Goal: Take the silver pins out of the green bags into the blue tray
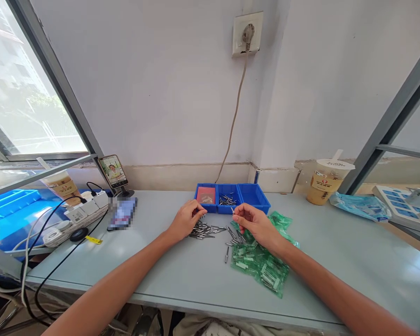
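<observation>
My left hand (186, 220) is closed in a pinch over the left pile of slim metal parts (203, 230); what its fingertips hold is too small to make out. Across from it, my right hand (255, 225) pinches a small thin metal part (233, 211), its pale tip poking out toward the left. Below the right hand lie a few more metal pins (236, 237), with a single pin (227, 255) apart on the table. Green plastic bags (262, 266) filled with small pieces lie under and beside my right wrist.
Behind the hands stands a blue three-compartment tray (255, 198), with metal parts in its middle section and a reddish item in the left. Phones (114, 171), a power strip (87, 207) and cables are at left. A drink cup (327, 182) and blue packet (360, 206) stand right.
</observation>
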The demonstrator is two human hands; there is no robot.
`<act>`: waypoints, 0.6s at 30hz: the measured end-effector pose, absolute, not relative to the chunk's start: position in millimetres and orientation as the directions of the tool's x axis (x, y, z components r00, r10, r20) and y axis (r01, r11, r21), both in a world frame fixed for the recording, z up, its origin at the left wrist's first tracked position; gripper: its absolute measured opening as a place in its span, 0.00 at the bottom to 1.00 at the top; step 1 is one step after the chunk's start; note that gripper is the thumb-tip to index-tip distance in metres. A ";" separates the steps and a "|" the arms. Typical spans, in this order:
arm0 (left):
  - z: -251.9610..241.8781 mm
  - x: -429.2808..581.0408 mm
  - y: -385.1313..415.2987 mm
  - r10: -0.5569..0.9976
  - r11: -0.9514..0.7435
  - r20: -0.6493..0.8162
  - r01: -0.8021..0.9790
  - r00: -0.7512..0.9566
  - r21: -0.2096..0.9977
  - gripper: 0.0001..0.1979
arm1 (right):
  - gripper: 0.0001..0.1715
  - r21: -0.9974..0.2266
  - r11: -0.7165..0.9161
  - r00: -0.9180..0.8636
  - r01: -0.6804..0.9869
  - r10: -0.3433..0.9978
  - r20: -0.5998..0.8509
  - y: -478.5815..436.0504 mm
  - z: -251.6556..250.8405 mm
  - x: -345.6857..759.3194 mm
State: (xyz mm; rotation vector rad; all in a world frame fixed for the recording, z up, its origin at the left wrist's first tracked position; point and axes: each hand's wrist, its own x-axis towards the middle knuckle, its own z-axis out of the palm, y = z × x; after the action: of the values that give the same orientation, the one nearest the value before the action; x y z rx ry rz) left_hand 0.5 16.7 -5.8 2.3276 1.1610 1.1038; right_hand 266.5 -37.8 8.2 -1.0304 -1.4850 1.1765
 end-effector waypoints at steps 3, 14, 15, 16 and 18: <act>-6.2 0.5 17.3 0.758 -0.651 0.514 0.517 0.401 0.556 0.12 | 0.24 -0.982 0.182 -0.197 0.055 0.966 0.168 -37.7 8.2 266.1; -6.9 -0.8 18.3 0.778 -0.624 0.511 0.542 0.365 0.563 0.13 | 0.26 -0.985 0.161 -0.199 0.058 0.969 0.147 -38.1 7.3 266.7; -7.1 -0.8 18.6 0.771 -0.633 0.514 0.539 0.376 0.555 0.12 | 0.26 -0.987 0.153 -0.203 0.047 0.969 0.141 -38.5 7.8 266.7; -7.4 -0.8 18.9 0.765 -0.641 0.516 0.537 0.386 0.548 0.12 | 0.26 -0.990 0.140 -0.210 0.028 0.969 0.131 -39.0 8.4 266.7; -7.9 -0.8 19.5 0.754 -0.654 0.519 0.533 0.402 0.537 0.12 | 0.25 -0.995 0.096 -0.233 -0.040 0.967 0.103 -39.8 9.3 267.6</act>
State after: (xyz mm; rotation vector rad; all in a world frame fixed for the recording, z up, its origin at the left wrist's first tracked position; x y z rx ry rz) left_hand -0.8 19.5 -7.9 2.3768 1.1240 1.1034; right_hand 267.6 -39.8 9.3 -0.9917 -1.4047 1.3161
